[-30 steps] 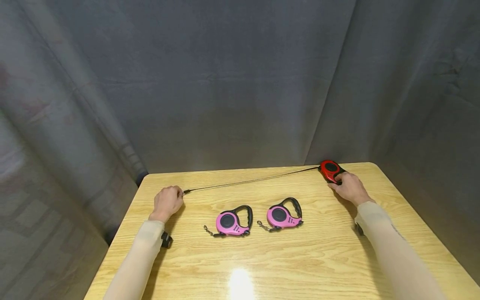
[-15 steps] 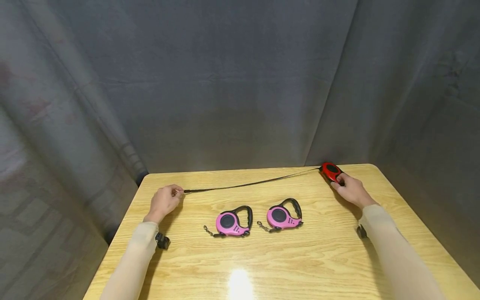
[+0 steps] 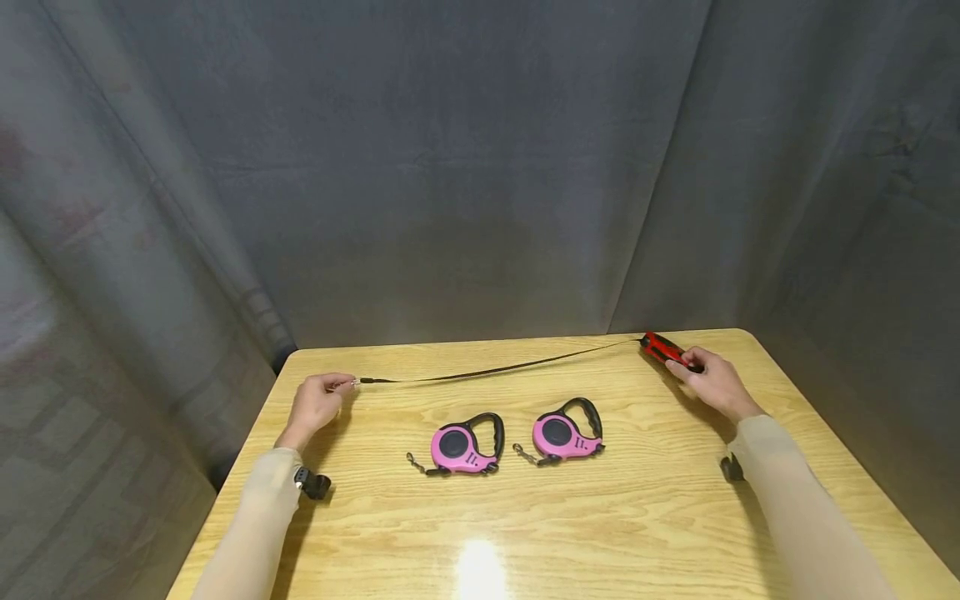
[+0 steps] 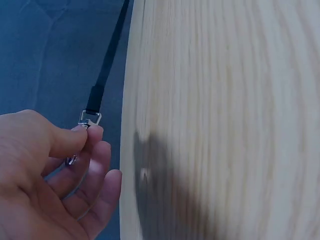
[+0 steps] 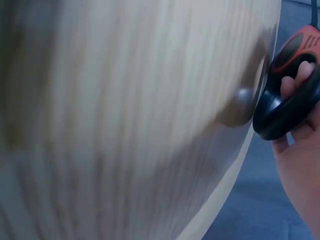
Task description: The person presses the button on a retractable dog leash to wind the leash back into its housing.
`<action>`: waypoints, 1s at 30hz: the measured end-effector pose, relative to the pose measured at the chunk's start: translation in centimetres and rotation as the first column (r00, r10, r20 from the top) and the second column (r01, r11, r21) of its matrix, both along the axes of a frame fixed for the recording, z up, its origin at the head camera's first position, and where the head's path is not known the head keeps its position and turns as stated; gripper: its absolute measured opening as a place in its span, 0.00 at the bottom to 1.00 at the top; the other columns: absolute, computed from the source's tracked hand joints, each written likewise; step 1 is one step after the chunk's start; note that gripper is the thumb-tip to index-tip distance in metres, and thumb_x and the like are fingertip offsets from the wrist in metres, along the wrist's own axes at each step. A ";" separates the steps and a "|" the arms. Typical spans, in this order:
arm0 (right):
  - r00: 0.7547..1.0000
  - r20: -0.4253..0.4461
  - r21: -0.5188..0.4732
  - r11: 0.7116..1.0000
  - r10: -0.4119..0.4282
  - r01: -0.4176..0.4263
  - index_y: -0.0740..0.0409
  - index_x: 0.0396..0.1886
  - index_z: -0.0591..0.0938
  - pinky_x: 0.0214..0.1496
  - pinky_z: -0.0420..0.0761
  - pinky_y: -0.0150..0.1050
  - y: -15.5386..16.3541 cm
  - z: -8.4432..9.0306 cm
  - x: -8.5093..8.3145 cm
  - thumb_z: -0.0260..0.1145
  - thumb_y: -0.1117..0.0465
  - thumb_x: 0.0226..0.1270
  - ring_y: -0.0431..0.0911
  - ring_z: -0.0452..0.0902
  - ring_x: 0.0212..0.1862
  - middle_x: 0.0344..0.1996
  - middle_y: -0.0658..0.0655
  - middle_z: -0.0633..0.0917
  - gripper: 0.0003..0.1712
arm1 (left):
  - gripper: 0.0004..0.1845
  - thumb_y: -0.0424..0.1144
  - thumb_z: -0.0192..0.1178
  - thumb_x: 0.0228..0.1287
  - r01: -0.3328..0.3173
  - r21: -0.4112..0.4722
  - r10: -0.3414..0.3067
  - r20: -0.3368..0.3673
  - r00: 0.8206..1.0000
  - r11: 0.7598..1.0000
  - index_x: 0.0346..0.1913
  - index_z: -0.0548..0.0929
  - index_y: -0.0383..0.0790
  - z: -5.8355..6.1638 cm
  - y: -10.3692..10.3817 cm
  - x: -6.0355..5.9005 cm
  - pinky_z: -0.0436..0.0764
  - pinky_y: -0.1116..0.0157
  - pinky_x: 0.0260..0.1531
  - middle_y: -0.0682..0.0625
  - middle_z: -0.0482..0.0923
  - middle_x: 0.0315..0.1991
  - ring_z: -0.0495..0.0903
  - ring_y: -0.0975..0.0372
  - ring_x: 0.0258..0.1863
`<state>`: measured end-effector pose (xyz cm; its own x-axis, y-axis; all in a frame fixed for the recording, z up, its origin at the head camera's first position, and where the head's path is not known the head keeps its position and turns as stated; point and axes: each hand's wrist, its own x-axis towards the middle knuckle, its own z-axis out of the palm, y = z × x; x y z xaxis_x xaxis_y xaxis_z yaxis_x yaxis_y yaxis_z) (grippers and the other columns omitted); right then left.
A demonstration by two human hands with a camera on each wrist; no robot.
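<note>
A red and black retractable leash (image 3: pixel 663 347) (image 5: pixel 292 80) stands tilted on edge at the table's far right, gripped by my right hand (image 3: pixel 708 379) (image 5: pixel 300 145) through its black handle. Its black strap (image 3: pixel 495 369) (image 4: pixel 105 70) runs left across the back of the table. My left hand (image 3: pixel 315 398) (image 4: pixel 55 175) pinches the metal clip (image 3: pixel 355 382) (image 4: pixel 89 119) at the strap's end, near the far left. Two pink leashes (image 3: pixel 463 446) (image 3: pixel 564 432) lie side by side in the middle, between my arms.
The wooden table (image 3: pixel 525 517) is ringed by a grey curtain (image 3: pixel 450 167) at the back and sides. A glare spot sits near the front edge. Black wrist straps (image 3: pixel 313 483) (image 3: pixel 731 468) sit on both sleeves.
My left hand has drawn the clip further left and slightly back. The right hand has tipped the red leash up from lying flat onto its edge and shifted a little right.
</note>
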<state>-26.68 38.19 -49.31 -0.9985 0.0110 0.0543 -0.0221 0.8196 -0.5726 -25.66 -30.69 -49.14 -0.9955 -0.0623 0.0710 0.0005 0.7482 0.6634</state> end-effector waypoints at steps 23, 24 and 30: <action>0.996 -0.027 -0.563 0.824 -0.083 0.053 0.71 0.31 0.70 0.41 0.61 0.39 0.4 2.0 1.2 0.54 0.52 0.87 0.45 0.65 0.33 0.23 0.46 0.71 0.27 | 0.17 0.50 0.70 0.71 -0.236 -0.026 0.235 -0.050 0.971 0.971 0.48 0.94 0.39 0.2 -1.3 0.5 0.77 0.61 0.33 0.44 0.93 0.38 0.89 0.52 0.34; 0.996 -0.031 -0.577 0.815 -0.086 0.052 0.71 0.30 0.70 0.41 0.61 0.40 0.3 2.3 1.4 0.54 0.53 0.87 0.45 0.65 0.33 0.22 0.46 0.71 0.27 | 0.17 0.49 0.70 0.72 -0.231 -0.010 0.230 -0.053 0.972 0.973 0.49 0.94 0.38 0.2 -1.4 0.5 0.77 0.63 0.32 0.43 0.93 0.37 0.89 0.54 0.34; 0.994 -0.071 -0.528 0.849 -0.079 0.030 0.72 0.31 0.70 0.39 0.61 0.38 0.7 3.0 2.1 0.53 0.53 0.86 0.42 0.65 0.33 0.22 0.44 0.73 0.26 | 0.16 0.40 0.63 0.79 -0.186 0.110 0.193 -0.062 0.979 0.976 0.54 0.90 0.30 0.4 -1.8 0.6 0.74 0.70 0.23 0.36 0.92 0.44 0.90 0.58 0.32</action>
